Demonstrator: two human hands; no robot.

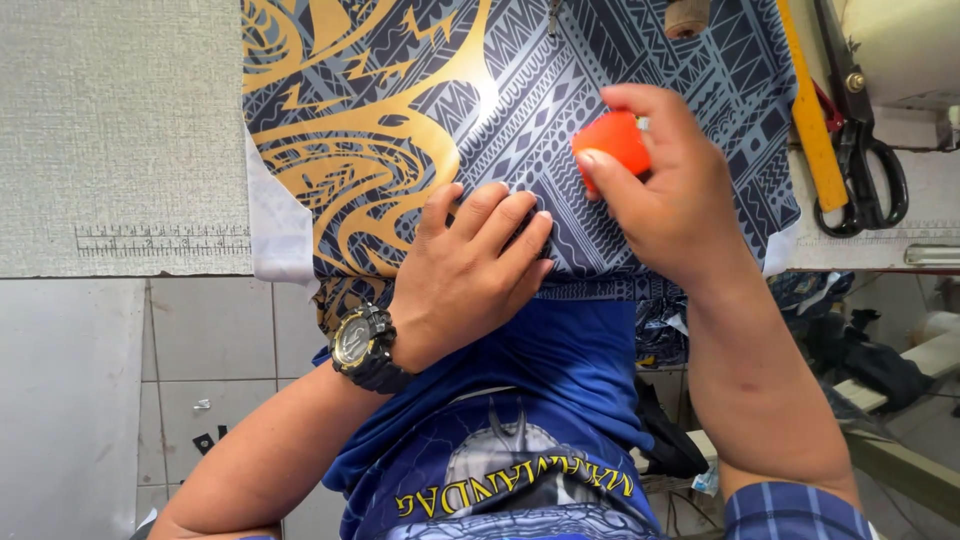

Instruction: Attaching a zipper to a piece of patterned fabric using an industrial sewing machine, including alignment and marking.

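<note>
1. Your left hand (470, 265) lies flat on the patterned fabric (480, 110), fingers spread and pressed down near the fabric's lower edge, where it hangs over the front of the counter (120, 130). A black and gold wristwatch (362, 345) sits on that wrist.

2. Your right hand (670, 190) is closed around a small orange block (612, 140), pinching it between thumb and fingers just above the cloth, close beside your left fingertips. It looks like marking chalk, though you cannot be sure from this view.

3. The fabric is dark blue with grey geometric bands and large gold curves. It lies spread across the counter, with a white layer showing at its left and right edges.

4. Risk of slipping: part of the fabric droops off the counter toward your blue shirt (520, 400). If your left hand lifts or eases its pressure, that hanging weight could likely drag the cloth and throw off any line.

5. Risk of a crooked mark: the busy print may hide a faint line, and a ripple under your palm would bend it.

6. Risk of crumbling: too tight a pinch on the orange block could chip it.

7. The black scissors (865, 140) and the yellow ruler (810, 110) lie at the counter's right end, well apart from your hands. A wide sweep of your right elbow could knock them.
</note>
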